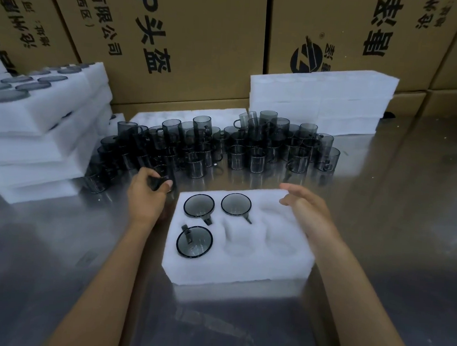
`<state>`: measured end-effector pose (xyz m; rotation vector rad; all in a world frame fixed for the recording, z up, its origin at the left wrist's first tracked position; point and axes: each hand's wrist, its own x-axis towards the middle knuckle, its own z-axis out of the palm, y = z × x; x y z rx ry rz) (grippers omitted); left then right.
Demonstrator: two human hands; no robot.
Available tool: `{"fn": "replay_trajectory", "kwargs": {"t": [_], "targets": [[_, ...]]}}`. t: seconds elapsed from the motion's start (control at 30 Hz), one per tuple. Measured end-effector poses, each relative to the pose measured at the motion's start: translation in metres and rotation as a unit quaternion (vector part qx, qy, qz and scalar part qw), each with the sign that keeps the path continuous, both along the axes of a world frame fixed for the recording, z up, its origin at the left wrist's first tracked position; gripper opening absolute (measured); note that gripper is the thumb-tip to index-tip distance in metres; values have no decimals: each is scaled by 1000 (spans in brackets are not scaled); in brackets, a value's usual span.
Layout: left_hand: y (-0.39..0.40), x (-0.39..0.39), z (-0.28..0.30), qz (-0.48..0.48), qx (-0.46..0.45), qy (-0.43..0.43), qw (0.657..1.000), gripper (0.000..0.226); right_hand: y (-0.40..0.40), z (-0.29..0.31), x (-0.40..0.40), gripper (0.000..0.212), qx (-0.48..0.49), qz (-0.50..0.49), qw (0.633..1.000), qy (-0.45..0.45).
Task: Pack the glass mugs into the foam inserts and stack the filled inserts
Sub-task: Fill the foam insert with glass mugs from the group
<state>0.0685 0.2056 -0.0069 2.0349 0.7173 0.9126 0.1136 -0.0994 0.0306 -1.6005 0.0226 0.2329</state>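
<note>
Far left, a stack (33, 145) of filled inserts sits on the steel table (407, 210), dark mug rims showing in the top layer. Next along, the left hand (147, 192) is curled round a smoky mug (158, 180) at the near edge of the crowd of loose mugs (223, 145), fingers wrapped on the body. Good place to hold: glass is hard, slick and chips easily, so a full wrap around the wall, or the handle, looks safer than a fingertip pinch at the rim.

Centre, the working insert (238, 264) holds three mugs, two in the far row and one near left; three pockets are still bare. The foam looks light and squashy, so it may slide when a mug is pushed in, hence steadying it makes sense.

Right hand (308, 212) is spread loose, fingers straight, at the insert's far right corner, holding nothing; whether it actually touches the foam I cannot tell.

Behind it, empty inserts (323, 98) are piled. Cartons (203, 37) at the back carry Chinese print, including "有限公司" and "头盔", plus a round logo (306, 57).
</note>
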Motion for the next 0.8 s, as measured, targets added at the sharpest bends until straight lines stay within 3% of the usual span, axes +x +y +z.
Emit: {"fn": "replay_trajectory", "kwargs": {"t": [0.23,0.47,0.6,0.7,0.8], "targets": [[-22,-22,17,-53,102,-119,986,27,-1,18,-12,30,-53,40,989,-130],[-65,-74,47,-146,201,-157,956,27,22,34,-37,29,-38,144,954,-260],[-98,-83,58,-194,208,-176,942,30,38,33,-55,39,-3,247,933,-263],[-109,-85,58,-222,177,-162,945,33,39,31,-59,34,27,208,941,-264],[-110,-87,58,-239,165,-149,945,37,32,27,-57,24,-20,193,937,-291]]}}
